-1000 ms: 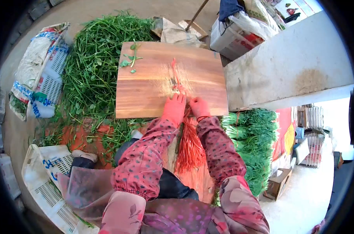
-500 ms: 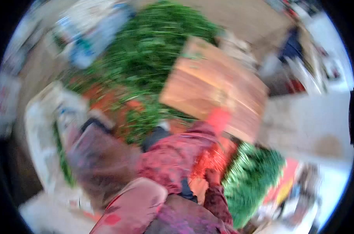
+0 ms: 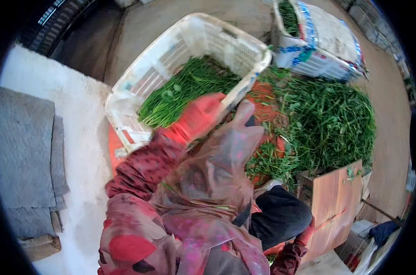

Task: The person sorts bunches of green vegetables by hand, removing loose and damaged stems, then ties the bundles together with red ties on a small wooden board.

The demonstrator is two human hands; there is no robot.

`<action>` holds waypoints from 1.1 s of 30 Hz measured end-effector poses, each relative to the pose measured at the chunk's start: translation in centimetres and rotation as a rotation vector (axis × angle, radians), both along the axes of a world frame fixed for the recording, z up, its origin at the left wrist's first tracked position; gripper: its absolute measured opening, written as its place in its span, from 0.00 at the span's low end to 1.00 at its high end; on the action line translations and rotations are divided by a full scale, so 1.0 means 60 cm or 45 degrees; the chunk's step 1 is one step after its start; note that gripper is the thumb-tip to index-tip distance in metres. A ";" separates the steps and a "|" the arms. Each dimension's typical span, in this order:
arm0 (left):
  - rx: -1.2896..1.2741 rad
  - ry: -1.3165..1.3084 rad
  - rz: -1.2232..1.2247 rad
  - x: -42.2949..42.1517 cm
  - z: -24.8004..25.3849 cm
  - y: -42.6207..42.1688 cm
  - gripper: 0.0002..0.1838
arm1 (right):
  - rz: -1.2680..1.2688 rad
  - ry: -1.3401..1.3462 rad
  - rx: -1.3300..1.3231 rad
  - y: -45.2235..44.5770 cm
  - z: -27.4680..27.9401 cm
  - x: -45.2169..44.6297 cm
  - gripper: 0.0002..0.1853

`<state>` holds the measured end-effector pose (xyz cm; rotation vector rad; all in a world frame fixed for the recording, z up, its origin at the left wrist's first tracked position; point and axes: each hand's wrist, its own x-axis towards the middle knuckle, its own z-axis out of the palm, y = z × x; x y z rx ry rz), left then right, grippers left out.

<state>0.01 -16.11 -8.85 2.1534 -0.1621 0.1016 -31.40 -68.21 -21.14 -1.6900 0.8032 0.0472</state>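
Observation:
My left hand [image 3: 201,112], in a red glove, lies over the near rim of a white plastic basket [image 3: 146,52]. Motion smears its fingers, so their grip is unclear. Inside the basket is a bundle of long, thin green stalks [image 3: 189,87]. Low on the right, my right hand [image 3: 305,233] shows only as a bit of red glove beside my dark-trousered knee and the wooden board [image 3: 336,201]. Its fingers are hidden.
A large heap of loose greens [image 3: 327,119] lies on an orange-red sheet [image 3: 265,98] right of the basket. Behind it stands a white sack [image 3: 334,36] with greens. Grey mats [image 3: 24,146] rest on a white ledge [image 3: 82,137] at left.
The view has swung left, bringing the white basket into sight. My left hand now lies at its rim. The bundle of greens seen at lower right is out of view.

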 end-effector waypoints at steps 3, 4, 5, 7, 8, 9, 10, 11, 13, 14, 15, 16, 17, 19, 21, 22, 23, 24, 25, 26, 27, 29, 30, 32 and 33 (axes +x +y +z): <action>0.408 0.366 0.360 0.035 -0.132 0.291 0.15 | -0.056 0.022 -0.130 0.018 0.053 0.053 0.13; 0.596 0.409 0.434 0.025 -0.154 0.341 0.15 | -0.119 0.057 -0.191 0.013 0.063 0.058 0.14; 0.781 0.458 0.503 0.014 -0.178 0.382 0.17 | -0.093 0.074 -0.210 0.022 0.088 0.075 0.14; 1.165 0.680 0.088 0.022 -0.291 0.483 0.18 | -0.206 0.187 -0.409 0.043 0.143 0.095 0.17; 1.192 0.821 0.022 0.017 -0.314 0.486 0.20 | -0.197 0.201 -0.428 0.064 0.160 0.105 0.17; 1.218 0.962 -0.052 0.012 -0.335 0.487 0.23 | -0.281 0.123 -0.404 0.091 0.172 0.121 0.18; 1.241 1.099 -0.130 0.007 -0.357 0.489 0.26 | -0.361 0.044 -0.381 0.107 0.180 0.135 0.19; 1.109 1.176 0.019 -0.003 -0.337 0.454 0.29 | -0.309 0.032 -0.376 0.109 0.180 0.141 0.19; 0.911 1.396 0.131 -0.007 -0.363 0.445 0.45 | -0.189 0.051 -0.502 0.111 0.166 0.145 0.18; 0.900 1.408 0.120 -0.012 -0.374 0.438 0.45 | -0.074 0.062 -0.613 0.111 0.165 0.148 0.18; 0.930 1.410 0.185 -0.021 -0.380 0.421 0.50 | -0.056 0.097 -0.612 0.112 0.172 0.157 0.16; 0.961 1.408 0.250 -0.027 -0.385 0.402 0.56 | -0.057 0.107 -0.624 0.118 0.176 0.164 0.16; 0.877 1.425 0.259 -0.028 -0.363 0.382 0.65 | -0.091 0.127 -0.585 0.130 0.184 0.178 0.16; 0.832 1.495 0.287 -0.034 -0.361 0.363 0.67 | -0.126 0.146 -0.549 0.129 0.184 0.187 0.16; 0.836 1.544 0.371 -0.050 -0.367 0.344 0.71 | -0.065 0.155 -0.586 0.105 0.170 0.184 0.16; 0.832 1.546 0.365 -0.060 -0.371 0.341 0.71 | -0.066 0.158 -0.592 0.102 0.165 0.183 0.16; 0.961 1.422 0.391 -0.069 -0.377 0.334 0.72 | -0.065 0.154 -0.586 0.105 0.167 0.188 0.16; 1.083 1.287 0.415 -0.077 -0.388 0.328 0.73 | -0.067 0.145 -0.582 0.107 0.167 0.195 0.16; 1.210 1.109 0.465 -0.101 -0.423 0.326 0.72 | -0.078 0.148 -0.594 0.111 0.168 0.200 0.16; 1.205 1.114 0.450 -0.120 -0.480 0.337 0.72 | -0.055 0.162 -0.614 0.114 0.171 0.204 0.15; 1.345 0.929 0.563 -0.136 -0.543 0.351 0.63 | -0.026 0.170 -0.633 0.116 0.170 0.210 0.15; 1.400 0.911 0.686 -0.120 -0.556 0.353 0.41 | -0.024 0.159 -0.610 0.115 0.165 0.216 0.15; 1.390 0.919 0.676 -0.100 -0.528 0.355 0.41 | -0.023 0.150 -0.584 0.114 0.169 0.217 0.14; 1.118 1.177 0.456 -0.074 -0.465 0.366 0.37 | 0.015 0.166 -0.610 0.126 0.180 0.226 0.14; 1.118 1.194 0.450 -0.064 -0.443 0.374 0.37 | 0.045 0.168 -0.617 0.134 0.181 0.230 0.15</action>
